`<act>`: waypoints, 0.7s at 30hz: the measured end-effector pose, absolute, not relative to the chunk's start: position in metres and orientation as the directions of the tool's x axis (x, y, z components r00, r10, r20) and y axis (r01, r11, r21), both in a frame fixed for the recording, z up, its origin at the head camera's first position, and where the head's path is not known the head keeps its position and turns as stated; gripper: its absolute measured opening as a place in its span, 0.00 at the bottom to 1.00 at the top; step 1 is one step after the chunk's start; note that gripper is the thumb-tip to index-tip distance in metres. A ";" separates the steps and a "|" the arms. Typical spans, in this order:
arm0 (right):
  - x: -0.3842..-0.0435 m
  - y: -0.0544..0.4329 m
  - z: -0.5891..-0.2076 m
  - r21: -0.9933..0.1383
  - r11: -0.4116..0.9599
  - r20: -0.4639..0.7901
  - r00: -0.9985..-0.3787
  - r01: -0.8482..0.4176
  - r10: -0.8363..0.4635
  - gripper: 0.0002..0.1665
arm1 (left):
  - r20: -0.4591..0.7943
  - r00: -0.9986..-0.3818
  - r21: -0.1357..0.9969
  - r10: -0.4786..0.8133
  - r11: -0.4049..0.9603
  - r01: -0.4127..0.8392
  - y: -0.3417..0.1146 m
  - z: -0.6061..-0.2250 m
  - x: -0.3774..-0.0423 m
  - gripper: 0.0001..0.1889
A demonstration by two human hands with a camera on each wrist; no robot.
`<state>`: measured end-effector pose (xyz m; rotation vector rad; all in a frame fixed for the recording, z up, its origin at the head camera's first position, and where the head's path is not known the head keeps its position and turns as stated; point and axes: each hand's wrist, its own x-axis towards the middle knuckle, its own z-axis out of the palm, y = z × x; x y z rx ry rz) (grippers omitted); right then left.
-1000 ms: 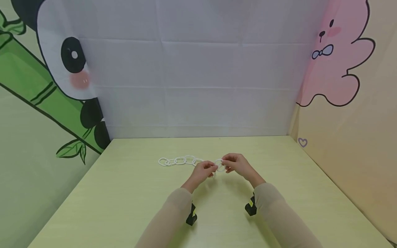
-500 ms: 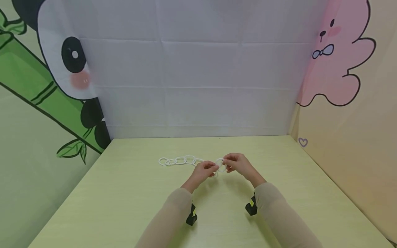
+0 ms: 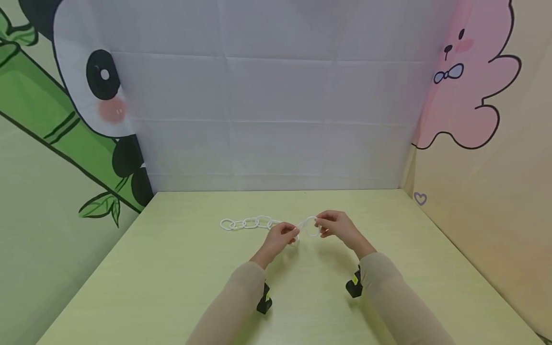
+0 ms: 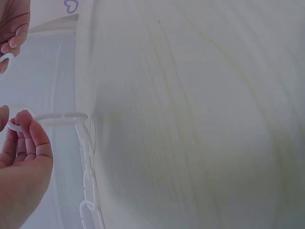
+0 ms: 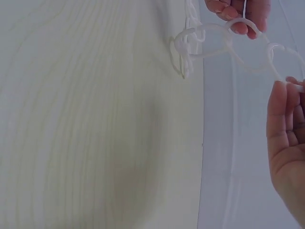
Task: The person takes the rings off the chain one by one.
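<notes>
A chain of white plastic links (image 3: 245,224) lies partly on the table, stretching left from my left hand (image 3: 278,239). Thumb and fingertips of that hand pinch a raised link (image 5: 238,61), while another link hangs below it. Farther right, my right hand (image 3: 341,230) pinches a white ring (image 5: 271,62) between thumb and fingertips, held above the table. In the right wrist view this ring appears hooked through the link in my left hand. Fingers hide parts of both links. The left wrist view shows more chain links (image 4: 88,176) trailing down past the left hand.
The pale yellow wood-grain table (image 3: 172,278) ends at a grey-white cloth backdrop (image 3: 276,120). Side walls carry a panda drawing (image 3: 73,72) and a pink bear drawing (image 3: 470,110). Black wrist mounts (image 3: 353,286) hang beneath the sleeves.
My right hand has moved right and slightly up with its ring, widening the gap between the hands. The left hand has shifted slightly left. The chain on the table stays in place.
</notes>
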<state>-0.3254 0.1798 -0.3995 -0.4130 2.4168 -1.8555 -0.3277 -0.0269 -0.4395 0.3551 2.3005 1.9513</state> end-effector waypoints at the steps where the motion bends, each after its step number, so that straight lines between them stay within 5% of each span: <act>1: -0.325 0.181 -0.399 -0.957 0.237 0.108 -0.963 -0.168 -0.245 0.12 | 0.073 -0.967 0.983 0.244 0.148 0.112 -0.027 -0.440 -0.328 0.10; 21: -0.316 0.209 -0.390 -0.965 0.240 0.068 -0.986 -0.103 -0.151 0.13 | 0.101 -0.964 0.983 0.247 0.121 0.134 -0.029 -0.442 -0.328 0.11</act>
